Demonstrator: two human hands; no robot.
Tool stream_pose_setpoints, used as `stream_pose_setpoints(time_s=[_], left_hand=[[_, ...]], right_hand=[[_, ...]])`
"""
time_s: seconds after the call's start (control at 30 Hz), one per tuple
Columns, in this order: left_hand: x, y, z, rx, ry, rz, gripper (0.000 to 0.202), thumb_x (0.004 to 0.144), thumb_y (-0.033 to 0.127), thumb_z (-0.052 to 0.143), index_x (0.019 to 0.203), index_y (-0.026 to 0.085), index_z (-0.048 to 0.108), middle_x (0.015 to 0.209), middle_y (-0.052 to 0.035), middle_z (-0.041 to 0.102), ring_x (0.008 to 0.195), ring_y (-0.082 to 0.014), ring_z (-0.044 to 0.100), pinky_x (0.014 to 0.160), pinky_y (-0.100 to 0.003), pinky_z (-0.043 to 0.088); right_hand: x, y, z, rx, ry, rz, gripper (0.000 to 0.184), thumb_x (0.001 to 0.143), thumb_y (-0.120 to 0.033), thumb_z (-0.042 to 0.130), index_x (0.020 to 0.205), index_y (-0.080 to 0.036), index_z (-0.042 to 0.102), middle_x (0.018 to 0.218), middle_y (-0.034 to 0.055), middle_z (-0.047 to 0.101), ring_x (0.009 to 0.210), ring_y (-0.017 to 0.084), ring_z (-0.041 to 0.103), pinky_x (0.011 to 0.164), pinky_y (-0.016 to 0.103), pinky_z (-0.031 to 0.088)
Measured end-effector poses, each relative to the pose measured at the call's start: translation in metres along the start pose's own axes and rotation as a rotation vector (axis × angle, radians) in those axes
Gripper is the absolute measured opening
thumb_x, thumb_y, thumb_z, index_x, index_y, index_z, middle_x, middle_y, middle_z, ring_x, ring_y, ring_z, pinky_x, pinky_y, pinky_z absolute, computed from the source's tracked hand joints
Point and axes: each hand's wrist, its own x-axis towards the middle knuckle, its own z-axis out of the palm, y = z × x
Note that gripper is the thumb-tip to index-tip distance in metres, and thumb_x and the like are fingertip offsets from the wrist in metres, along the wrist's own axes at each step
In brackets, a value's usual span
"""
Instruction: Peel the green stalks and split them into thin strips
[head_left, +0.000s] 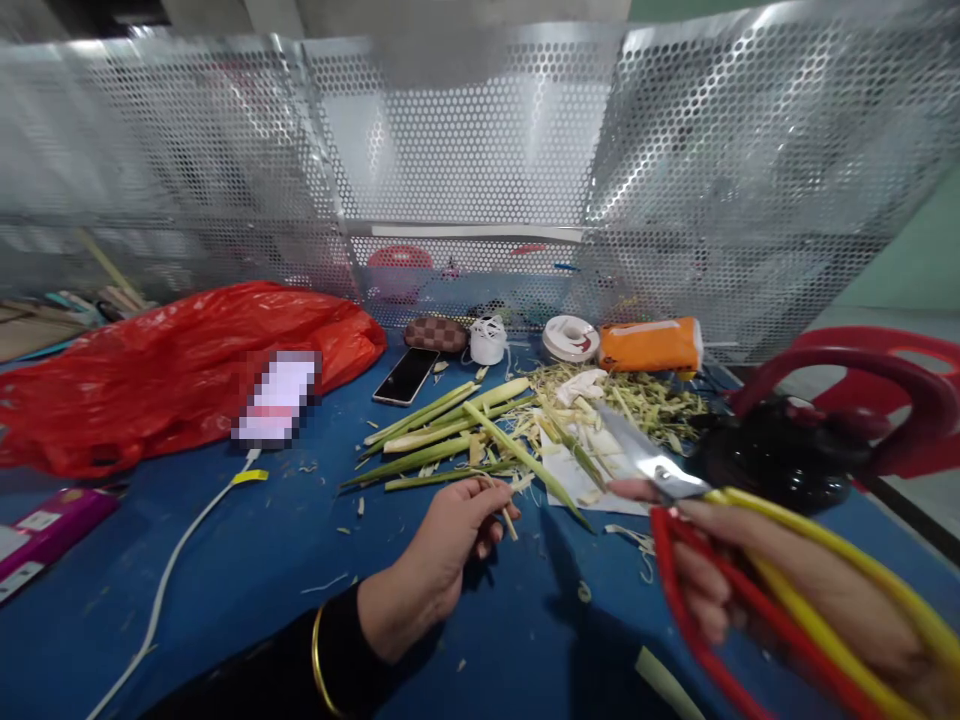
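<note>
Between the thumb and fingers of my left hand (457,530) is a short, thin strip of pale plant stalk (510,524). My right hand (750,560) grips a pair of scissors (679,480) with one red and one yellow handle, blades pointing up and left. Just beyond my left hand lies a loose pile of long green stalks (427,463). A white sheet of paper (559,470) with pieces of stalk on it lies between the pile and the scissors. Chopped stalk bits (652,405) are heaped behind the blades.
On the left lie a red plastic bag (187,370), a phone (277,395) on a white cable and a purple box (52,540). A dark phone (406,377), white string (487,342), a ribbon roll (570,339) and an orange packet (651,345) stand behind. A black kettle (780,450) is right.
</note>
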Motion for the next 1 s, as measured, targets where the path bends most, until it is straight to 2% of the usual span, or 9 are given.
stream_pose_setpoints(time_s=[0.03,0.1,0.2,0.27,0.37,0.47,0.67,0.83,1.0], left_hand=[[0.000,0.001,-0.001,-0.010,0.002,0.001,0.022,0.070,0.033,0.069,0.070,0.014,0.059,0.067,-0.0012,0.064,0.042,-0.0031,0.043,0.037,-0.016,0.025],[0.001,0.004,-0.002,-0.022,0.011,-0.014,0.023,0.072,0.034,0.069,0.068,0.014,0.060,0.065,-0.0010,0.063,0.044,-0.0033,0.045,0.038,-0.015,0.027],[0.001,0.008,-0.003,-0.056,0.029,-0.051,0.019,0.075,0.031,0.067,0.071,0.013,0.062,0.065,-0.0016,0.063,0.047,-0.0046,0.049,0.041,-0.015,0.033],[0.000,0.012,-0.003,-0.104,0.037,-0.063,0.011,0.075,0.024,0.066,0.075,0.013,0.063,0.071,-0.0028,0.065,0.052,-0.0063,0.054,0.045,-0.016,0.039],[-0.001,0.015,-0.003,-0.141,0.042,-0.052,0.007,0.074,0.019,0.066,0.077,0.013,0.062,0.077,-0.0042,0.067,0.057,-0.0084,0.058,0.051,-0.019,0.047],[-0.002,0.017,-0.002,-0.128,0.063,-0.019,0.011,0.074,0.021,0.068,0.076,0.013,0.061,0.076,-0.0047,0.066,0.056,-0.0086,0.058,0.053,-0.020,0.049],[-0.005,0.015,0.000,-0.120,0.064,0.038,0.021,0.070,0.029,0.074,0.076,0.014,0.061,0.074,-0.0036,0.066,0.055,-0.0085,0.057,0.054,-0.021,0.049],[-0.005,0.008,0.001,-0.111,0.018,0.055,0.021,0.069,0.030,0.073,0.075,0.014,0.062,0.075,-0.0032,0.066,0.055,-0.0086,0.056,0.055,-0.022,0.049],[-0.004,0.002,0.002,-0.116,-0.040,0.031,0.017,0.070,0.026,0.071,0.078,0.014,0.062,0.074,-0.0041,0.067,0.055,-0.0091,0.056,0.055,-0.023,0.049]], right_hand=[[0.002,-0.003,0.017,0.168,-0.106,0.129,0.053,0.085,-0.062,0.043,0.055,-0.020,0.054,0.049,0.0049,0.056,0.045,0.017,0.057,0.047,0.031,0.050],[0.004,-0.003,0.037,0.293,-0.147,0.254,0.042,0.080,-0.061,0.056,0.073,-0.020,0.061,0.053,0.0026,0.059,0.046,0.015,0.056,0.045,0.027,0.047],[0.007,0.008,0.036,0.203,-0.138,0.237,0.044,0.077,-0.061,0.062,0.103,-0.024,0.063,0.051,-0.0005,0.057,0.042,0.014,0.051,0.041,0.025,0.043],[0.009,0.013,0.028,0.117,-0.127,0.153,0.050,0.075,-0.064,0.062,0.108,-0.026,0.064,0.053,-0.0002,0.056,0.040,0.015,0.049,0.040,0.026,0.043],[0.014,0.013,0.021,-0.013,-0.117,-0.028,0.052,0.071,-0.064,0.065,0.107,-0.027,0.067,0.067,0.0032,0.062,0.053,0.019,0.057,0.049,0.029,0.049],[0.015,0.008,0.021,-0.170,-0.126,-0.112,0.041,0.073,-0.056,0.066,0.103,-0.029,0.069,0.077,0.0050,0.068,0.068,0.023,0.062,0.060,0.030,0.052],[0.012,0.011,0.028,-0.384,-0.111,-0.079,0.023,0.070,-0.048,0.069,0.081,-0.028,0.071,0.062,0.0022,0.064,0.057,0.021,0.057,0.048,0.027,0.046],[0.012,0.015,0.035,-0.401,-0.144,-0.068,0.022,0.069,-0.043,0.070,0.082,-0.025,0.070,0.061,0.0002,0.062,0.056,0.018,0.056,0.052,0.026,0.047],[0.014,0.018,0.038,-0.431,-0.090,-0.086,0.016,0.067,-0.036,0.072,0.079,-0.026,0.069,0.062,0.0004,0.063,0.057,0.018,0.055,0.052,0.025,0.044]])
